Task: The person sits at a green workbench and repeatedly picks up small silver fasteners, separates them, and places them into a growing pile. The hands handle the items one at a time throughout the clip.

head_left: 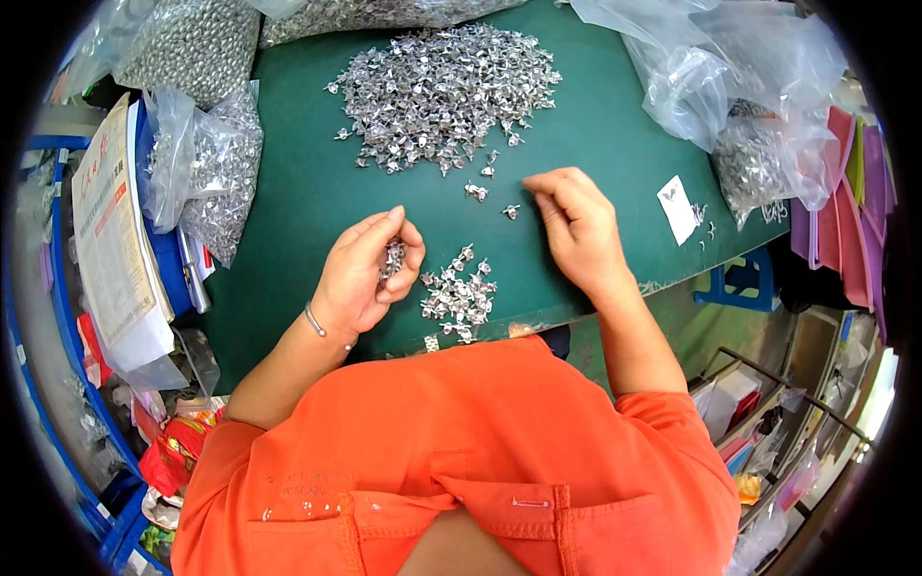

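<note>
My left hand (365,274) is curled, palm up, around several small silvery metal parts (394,259). Close to its right, a small pile of the same parts (459,296) lies near the table's front edge. My right hand (584,235) hovers over the table with thumb and fingertips drawn together; what they hold, if anything, is hidden. Just left of those fingertips sits a loose metal part (511,211), and a few others (475,192) lie beside it. Farther back spreads a large heap of these parts (432,101).
The green table (298,182) carries clear bags of metal pieces (226,173) at the left and another bag (759,168) at the right. A white card (677,209) lies near the right edge. Printed papers (110,221) stand at the left; a blue stool (740,283) is below right.
</note>
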{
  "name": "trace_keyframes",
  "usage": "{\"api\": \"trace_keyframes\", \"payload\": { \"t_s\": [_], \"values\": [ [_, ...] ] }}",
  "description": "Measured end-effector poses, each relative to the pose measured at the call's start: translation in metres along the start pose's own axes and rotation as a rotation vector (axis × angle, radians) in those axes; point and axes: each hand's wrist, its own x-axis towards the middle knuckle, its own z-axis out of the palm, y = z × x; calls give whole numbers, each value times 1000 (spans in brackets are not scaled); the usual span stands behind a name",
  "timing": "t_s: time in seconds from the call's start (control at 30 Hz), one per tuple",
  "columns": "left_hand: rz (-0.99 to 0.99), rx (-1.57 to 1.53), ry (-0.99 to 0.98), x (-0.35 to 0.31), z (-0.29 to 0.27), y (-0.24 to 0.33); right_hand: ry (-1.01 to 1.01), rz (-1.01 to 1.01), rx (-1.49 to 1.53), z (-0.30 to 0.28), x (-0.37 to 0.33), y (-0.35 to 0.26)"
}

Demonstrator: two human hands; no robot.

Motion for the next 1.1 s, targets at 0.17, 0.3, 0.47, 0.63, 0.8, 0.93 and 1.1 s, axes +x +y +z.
{"api": "trace_keyframes", "payload": {
  "t_s": [0.17, 0.3, 0.47, 0.63, 0.8, 0.93, 1.1],
  "values": [
    [5, 10, 19, 0, 0, 0, -238, -123, -26, 3, -3, -5],
    [10, 28, 29, 0, 2, 0, -292, -137, -32, 1, 14, -11],
    [11, 40, 43, 0, 4, 1, -117, -271, -162, 22, 40, -1],
    [13, 27, 17, 0, 2, 0, -106, -161, -106, 8, 31, -1],
    [2, 37, 23, 2, 2, 0, -39, -2, -198, -4, 22, 2],
    [12, 41, 20, 0, 1, -1, -49, 131, -78, -24, 25, 14],
    [8, 64, 23, 3, 3, 1, -77, -216, -121, -14, 20, 18]
  ]
}}
